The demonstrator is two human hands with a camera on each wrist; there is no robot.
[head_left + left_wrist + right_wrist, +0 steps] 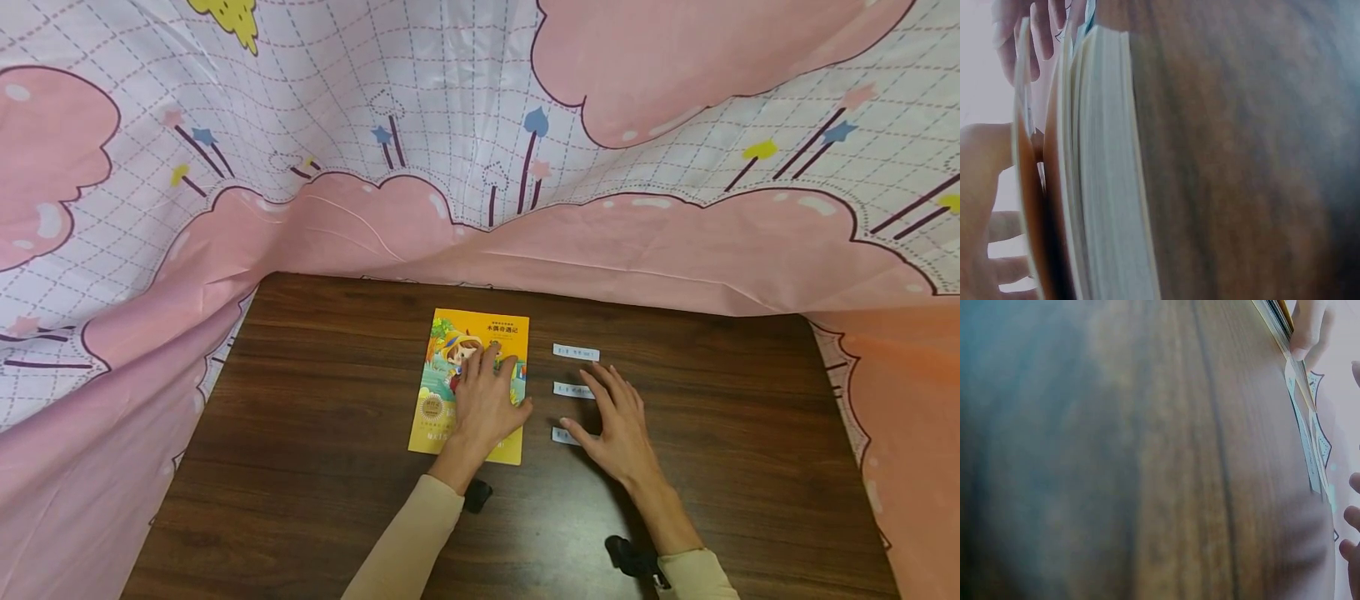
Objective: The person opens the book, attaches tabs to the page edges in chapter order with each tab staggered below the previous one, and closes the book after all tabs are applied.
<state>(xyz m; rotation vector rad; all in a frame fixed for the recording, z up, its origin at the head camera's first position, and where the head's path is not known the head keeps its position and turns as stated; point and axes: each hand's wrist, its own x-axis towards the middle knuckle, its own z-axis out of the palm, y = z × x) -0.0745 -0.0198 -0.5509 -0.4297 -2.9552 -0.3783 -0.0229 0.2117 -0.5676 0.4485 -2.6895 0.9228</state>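
Note:
A yellow storybook (442,379) with a cartoon character on its cover lies flat on the dark wooden table. My left hand (483,404) is over the book, its fingers spread across the cover and its thumb near the right edge. In the left wrist view, the front cover (1029,187) stands slightly apart from the block of pages (1110,144). To the right lie a top paper strip (576,352), a middle strip (572,389) and a bottom strip (564,436), all bearing writing. My right hand (618,433), fingers apart and holding nothing, overlaps the right ends of the lower two.
Bare wooden tabletop (315,433) extends on both sides of the book. A pink and white patterned cloth (480,242) hangs along the back and both sides of the table. Black wrist devices (633,558) sit under the forearms.

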